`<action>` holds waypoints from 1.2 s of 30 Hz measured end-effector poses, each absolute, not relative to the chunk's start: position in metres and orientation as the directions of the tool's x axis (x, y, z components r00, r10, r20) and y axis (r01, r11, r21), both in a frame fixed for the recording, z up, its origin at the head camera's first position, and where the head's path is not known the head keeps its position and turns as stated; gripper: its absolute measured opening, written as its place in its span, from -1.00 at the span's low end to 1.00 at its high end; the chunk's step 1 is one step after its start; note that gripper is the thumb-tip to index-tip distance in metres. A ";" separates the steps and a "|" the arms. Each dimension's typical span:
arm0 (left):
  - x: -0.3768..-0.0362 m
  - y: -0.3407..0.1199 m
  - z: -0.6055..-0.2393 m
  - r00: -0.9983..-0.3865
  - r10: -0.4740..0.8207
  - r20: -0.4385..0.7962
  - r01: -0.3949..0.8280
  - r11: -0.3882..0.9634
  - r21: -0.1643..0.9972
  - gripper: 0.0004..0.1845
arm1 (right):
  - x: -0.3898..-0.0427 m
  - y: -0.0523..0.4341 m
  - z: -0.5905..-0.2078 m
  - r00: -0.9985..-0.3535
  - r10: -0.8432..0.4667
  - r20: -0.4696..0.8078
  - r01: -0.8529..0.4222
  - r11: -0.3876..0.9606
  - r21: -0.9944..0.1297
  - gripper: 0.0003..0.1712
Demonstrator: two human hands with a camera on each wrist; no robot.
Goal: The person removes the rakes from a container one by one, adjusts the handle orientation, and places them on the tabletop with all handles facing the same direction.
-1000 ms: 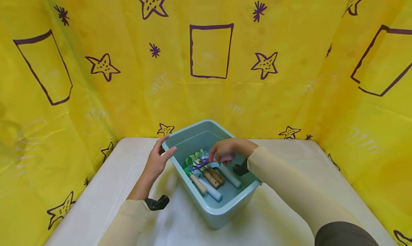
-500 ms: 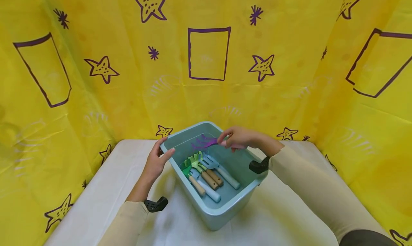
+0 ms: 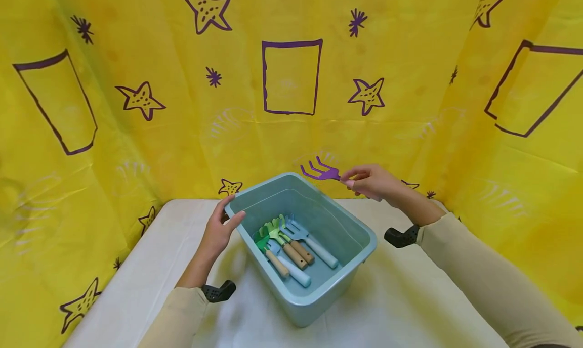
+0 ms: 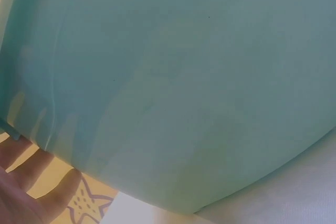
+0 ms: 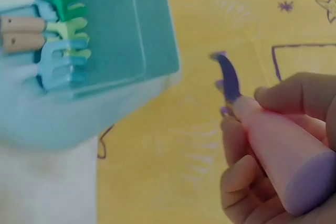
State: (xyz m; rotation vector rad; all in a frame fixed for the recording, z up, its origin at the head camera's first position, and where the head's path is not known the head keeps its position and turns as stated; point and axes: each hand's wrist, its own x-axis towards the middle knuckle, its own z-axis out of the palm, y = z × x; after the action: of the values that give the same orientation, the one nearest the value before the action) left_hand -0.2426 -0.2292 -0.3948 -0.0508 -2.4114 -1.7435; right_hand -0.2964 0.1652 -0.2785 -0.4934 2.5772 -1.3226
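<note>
My right hand (image 3: pixel 375 182) holds a purple hand rake (image 3: pixel 324 173) by its pink handle, raised above the bin's far right side. The rake's prongs point left; in the right wrist view fingers and thumb wrap the pink handle (image 5: pixel 281 156). At the left, my left hand (image 3: pixel 220 229) grips the rim of a blue-green plastic bin (image 3: pixel 314 310), thumb on the inner side. Inside the bin lie several small garden tools: a blue fork (image 3: pixel 319 247), a dark green rake (image 3: pixel 275 259), light green ones with brown handles (image 3: pixel 295 254), and a pale blue-handled one (image 3: pixel 298 272).
The bin stands angled on a white-covered table (image 3: pixel 391 292). Behind and on both sides hang yellow sheets (image 3: pixel 246 135) printed with purple stars and shapes. A dark wrist device (image 3: pixel 402 236) sits on the right wrist, another dark device (image 3: pixel 218 291) on the left.
My right hand has lifted the purple hand rake out of the bin, up and to the right. My left hand stays on the rim. The other tools remain in the bin.
</note>
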 end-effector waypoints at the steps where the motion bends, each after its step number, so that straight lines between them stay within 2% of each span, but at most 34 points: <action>1: -0.242 -0.229 -0.395 -0.987 -0.069 0.148 0.119 0.318 0.941 -0.28 | -0.296 0.169 -0.281 -0.934 -0.358 -0.025 -0.187 0.546 -0.817 -0.65; 9: -0.245 -0.232 -0.403 -0.982 -0.078 0.170 0.134 0.338 0.932 -0.29 | -0.289 0.189 -0.317 -0.983 -0.183 0.023 -0.118 0.534 -0.837 -0.63; 17: -0.246 -0.232 -0.402 -0.980 -0.080 0.180 0.142 0.345 0.928 -0.28 | -0.285 0.198 -0.355 -1.000 -0.014 0.012 -0.018 0.573 -0.819 -0.61; 30: -0.245 -0.231 -0.404 -0.978 -0.079 0.194 0.158 0.330 0.931 -0.30 | -0.281 0.218 -0.416 -0.994 0.092 -0.064 0.107 0.595 -0.796 -0.60; 36: -0.245 -0.232 -0.404 -0.978 -0.085 0.193 0.154 0.333 0.930 -0.30 | -0.282 0.224 -0.450 -0.990 0.129 -0.058 0.125 0.612 -0.781 -0.64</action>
State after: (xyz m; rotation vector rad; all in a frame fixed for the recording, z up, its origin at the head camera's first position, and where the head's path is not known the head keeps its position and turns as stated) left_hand -0.2453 -0.2315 -0.4045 -0.0633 -2.3886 -1.7027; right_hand -0.2824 0.2243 -0.4496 0.2225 2.8239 -1.3684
